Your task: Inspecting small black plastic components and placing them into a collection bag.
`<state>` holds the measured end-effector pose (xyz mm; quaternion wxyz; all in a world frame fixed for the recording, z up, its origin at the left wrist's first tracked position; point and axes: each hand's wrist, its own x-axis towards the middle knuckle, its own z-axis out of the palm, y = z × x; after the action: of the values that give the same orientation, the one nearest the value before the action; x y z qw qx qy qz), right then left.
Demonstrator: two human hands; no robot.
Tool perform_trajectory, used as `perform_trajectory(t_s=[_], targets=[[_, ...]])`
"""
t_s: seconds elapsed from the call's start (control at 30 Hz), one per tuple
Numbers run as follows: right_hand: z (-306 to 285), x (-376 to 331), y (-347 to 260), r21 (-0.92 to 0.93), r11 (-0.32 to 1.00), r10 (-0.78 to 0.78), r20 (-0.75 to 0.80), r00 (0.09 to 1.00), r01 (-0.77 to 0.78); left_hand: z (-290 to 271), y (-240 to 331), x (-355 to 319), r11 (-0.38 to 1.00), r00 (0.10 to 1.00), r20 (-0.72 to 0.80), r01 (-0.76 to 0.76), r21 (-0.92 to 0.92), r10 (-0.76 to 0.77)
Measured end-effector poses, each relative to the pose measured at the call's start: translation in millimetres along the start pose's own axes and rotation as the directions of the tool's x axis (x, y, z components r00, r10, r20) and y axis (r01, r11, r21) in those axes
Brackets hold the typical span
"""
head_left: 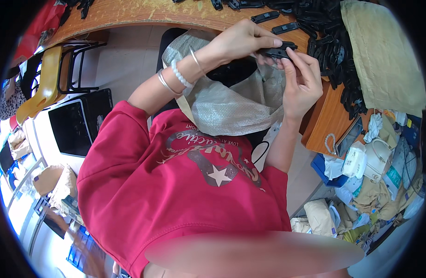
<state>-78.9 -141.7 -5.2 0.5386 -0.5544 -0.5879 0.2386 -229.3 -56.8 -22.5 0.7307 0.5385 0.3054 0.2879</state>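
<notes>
Over the table's front edge, my left hand (247,41) and my right hand (303,85) meet on a small, long black plastic part (279,52). My left thumb and fingers pinch it from the left. The fingertips of my right hand grip its other end and underside. Below the part, an open woven sack (229,109) lies across my lap, with black things dimly visible inside. Just beyond my hands, two similar black plastic pieces (285,28) lie apart on the wooden table (176,13).
A heap of black plastic parts (331,55) spreads along the table's right side, beside a beige sack (387,60). A phone (349,135) and a beaded bracelet (330,143) lie near the right corner. Bags and packets crowd the right. A yellow chair (50,76) stands left.
</notes>
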Motion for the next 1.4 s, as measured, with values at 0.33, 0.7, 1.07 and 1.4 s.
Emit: perform_trajectory(t_s=[0.33, 0.7, 1.07, 1.4], targets=[[-7.5, 4.7, 2.7, 0.150, 0.982, 0.118, -0.046, 0.992, -0.110, 1.5, 11.3, -16.9, 0.577, 0.867, 0.208, -0.463, 0.673, 0.454], [-12.7, 34.1, 36.8, 0.068, 0.992, 0.092, 0.184, 0.979, -0.106, -10.9, 8.1, -11.1, 0.818, 0.972, 0.073, -0.227, 0.529, 0.223], [-28.5, 92.9, 74.7, -0.823, 0.462, -0.317, 0.195, 0.928, 0.330, -6.6, -19.9, 70.4, 0.187, 0.678, 0.234, -0.487, 0.853, 0.697], [-31.1, 69.7, 55.5, 0.036, 0.999, 0.007, -0.488, 0.873, 0.012, -6.1, 0.4, 79.9, -0.350, 0.644, 0.652, -0.550, 0.758, 0.401]])
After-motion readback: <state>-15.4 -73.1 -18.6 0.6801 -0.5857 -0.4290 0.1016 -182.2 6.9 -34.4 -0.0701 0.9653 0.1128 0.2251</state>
